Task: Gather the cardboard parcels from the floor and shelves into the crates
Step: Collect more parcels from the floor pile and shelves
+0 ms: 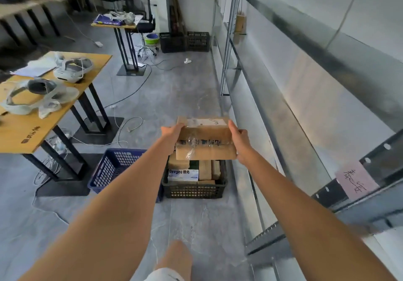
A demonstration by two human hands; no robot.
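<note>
Taped cardboard parcel [206,138] held over the black crate [194,190]

Left hand [172,133] and right hand [241,141] grip its ends; blue crate [109,169] sits just left.

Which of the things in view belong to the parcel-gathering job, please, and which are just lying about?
Job: cardboard parcel held between left hand and right hand; black crate with parcels; blue crate.

Lying about: headsets on wooden table; floor cables; office chair.

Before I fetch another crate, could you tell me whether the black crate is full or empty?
Partly full: the black crate holds several cardboard parcels and a white box, all below its rim.
</note>
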